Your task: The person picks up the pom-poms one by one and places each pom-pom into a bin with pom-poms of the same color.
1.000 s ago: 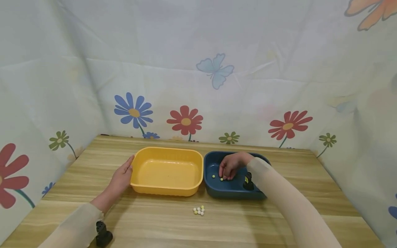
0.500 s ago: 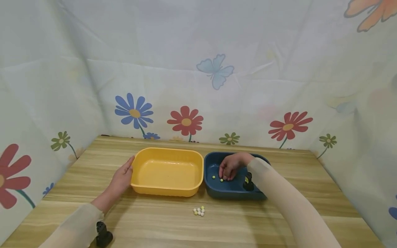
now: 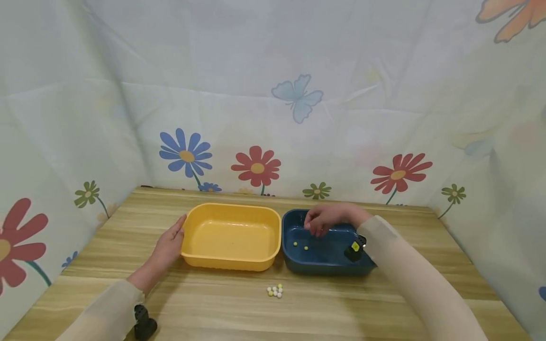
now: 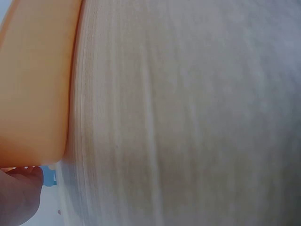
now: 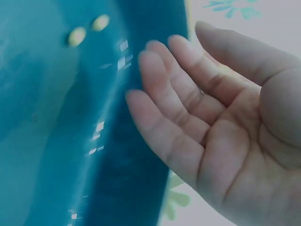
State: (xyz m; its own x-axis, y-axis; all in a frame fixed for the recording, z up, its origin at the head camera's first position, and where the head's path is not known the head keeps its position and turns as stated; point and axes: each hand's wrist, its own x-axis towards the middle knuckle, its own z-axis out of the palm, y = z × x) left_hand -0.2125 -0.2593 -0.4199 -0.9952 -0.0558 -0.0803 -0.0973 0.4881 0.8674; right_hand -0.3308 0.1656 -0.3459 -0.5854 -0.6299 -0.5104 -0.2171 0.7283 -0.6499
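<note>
A yellow plastic basin [image 3: 231, 260] stands on the wooden table. My left hand [image 3: 169, 242] rests with extended fingers against its left side; in the left wrist view only part of that hand [image 4: 21, 195] shows beside the basin wall. Right of it, touching or nearly so, is a dark blue basin [image 3: 326, 269]. Two small yellow-green balls lie on its floor, a left ball [image 3: 295, 244] and a right ball [image 3: 306, 248]. Over the blue basin's back part hovers my right hand [image 3: 326, 219]. In the right wrist view its fingers are loosely bent, with nothing in the palm.
In front of the basins, several small white and yellow balls [image 3: 275, 291] lie in a tight cluster on the table [image 3: 222, 308]. A flower-printed cloth [image 3: 341, 142] closes off the back and both sides.
My right hand has risen from the blue basin's floor and shifted toward the back, leaving the two balls there. My left hand and the yellow basin stay in place.
</note>
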